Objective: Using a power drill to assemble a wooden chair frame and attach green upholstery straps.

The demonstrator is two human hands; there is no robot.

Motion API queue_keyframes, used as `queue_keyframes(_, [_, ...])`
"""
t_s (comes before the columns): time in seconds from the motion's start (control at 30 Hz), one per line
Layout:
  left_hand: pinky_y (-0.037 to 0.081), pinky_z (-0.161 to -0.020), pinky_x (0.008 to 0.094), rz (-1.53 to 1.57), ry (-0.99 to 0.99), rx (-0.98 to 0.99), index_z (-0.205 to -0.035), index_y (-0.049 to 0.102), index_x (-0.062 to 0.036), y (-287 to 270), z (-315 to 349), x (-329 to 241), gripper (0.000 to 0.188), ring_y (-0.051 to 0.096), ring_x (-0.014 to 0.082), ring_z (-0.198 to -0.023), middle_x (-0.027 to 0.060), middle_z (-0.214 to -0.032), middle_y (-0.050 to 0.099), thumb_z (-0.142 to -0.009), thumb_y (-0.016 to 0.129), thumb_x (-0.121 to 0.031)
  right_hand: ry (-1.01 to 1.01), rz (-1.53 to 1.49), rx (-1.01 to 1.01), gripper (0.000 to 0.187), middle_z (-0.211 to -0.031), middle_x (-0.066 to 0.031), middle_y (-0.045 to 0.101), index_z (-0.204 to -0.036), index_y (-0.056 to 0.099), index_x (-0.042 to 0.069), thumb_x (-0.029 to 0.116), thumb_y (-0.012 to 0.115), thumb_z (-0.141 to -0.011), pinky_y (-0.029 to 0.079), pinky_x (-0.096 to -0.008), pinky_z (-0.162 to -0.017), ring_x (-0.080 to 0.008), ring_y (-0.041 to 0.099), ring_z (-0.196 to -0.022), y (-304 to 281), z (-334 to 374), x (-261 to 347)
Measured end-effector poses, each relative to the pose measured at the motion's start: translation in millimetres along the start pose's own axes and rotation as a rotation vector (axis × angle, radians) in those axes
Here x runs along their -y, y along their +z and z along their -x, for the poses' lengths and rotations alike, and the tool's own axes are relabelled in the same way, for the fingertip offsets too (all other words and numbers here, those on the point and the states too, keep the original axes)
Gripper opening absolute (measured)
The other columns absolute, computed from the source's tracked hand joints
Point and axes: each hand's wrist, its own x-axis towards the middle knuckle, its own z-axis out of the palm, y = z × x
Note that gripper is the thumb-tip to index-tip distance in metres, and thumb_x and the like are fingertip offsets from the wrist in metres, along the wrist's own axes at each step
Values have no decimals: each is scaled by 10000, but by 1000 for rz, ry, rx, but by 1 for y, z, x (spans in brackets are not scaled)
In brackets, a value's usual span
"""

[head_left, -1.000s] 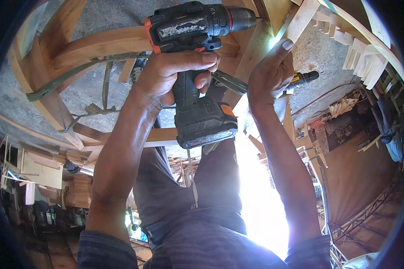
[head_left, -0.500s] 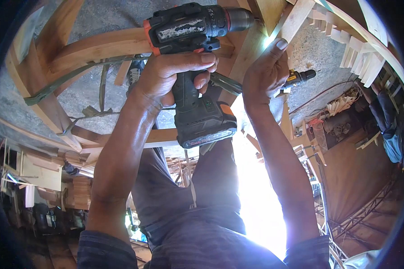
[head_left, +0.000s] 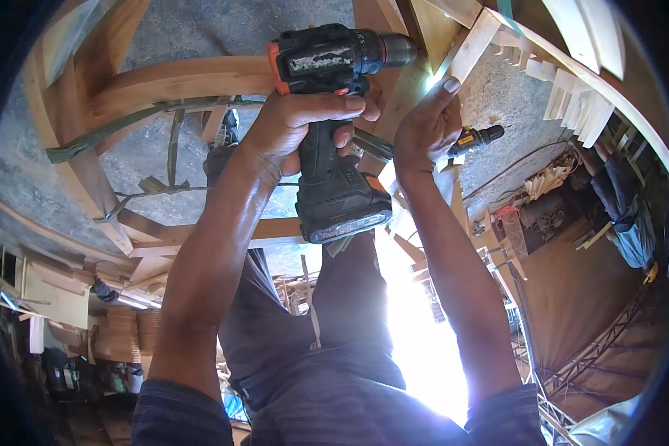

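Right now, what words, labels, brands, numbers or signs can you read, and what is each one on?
I don't copy out wording or numbers; markings show here:
Battery of the dark drill in the left hand: worn lettering on a pale strip.
Drill's collar: small pale marks.
Yellow-and-black drill: any lettering is too small to read.
I can make out no others.

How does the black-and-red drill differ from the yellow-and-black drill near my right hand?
The black-and-red drill is gripped in your left hand; the yellow-and-black drill shows beyond your right hand.
The black-and-red drill looks much larger here than the yellow-and-black drill.
The black-and-red drill's battery shows; the yellow-and-black drill's rear is hidden.
Both point toward the picture's right.
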Motion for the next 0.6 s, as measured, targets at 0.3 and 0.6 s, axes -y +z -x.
queue_keyframes(0.3, [458, -448, 252, 47, -42, 42, -951, 668, 24, -6, -5, 3, 218, 549, 118, -466, 106, -738, 649, -754, 737, -41, -18, 29, 11, 613, -703, -161, 616, -873, 634, -28, 472, 323, -1045, 392, -403, -594, -257, 468, -582, -2, -1, 8])
queue_keyframes(0.6, [459, -442, 247, 48, -29, 34, -909, 686, 7, -3, -4, 3, 201, 555, 118, -456, 97, -714, 656, -731, 767, -42, -6, 51, 15, 597, -725, -173, 623, -919, 649, -23, 460, 322, -1048, 400, -401, -592, -263, 482, -589, -2, 0, 2])
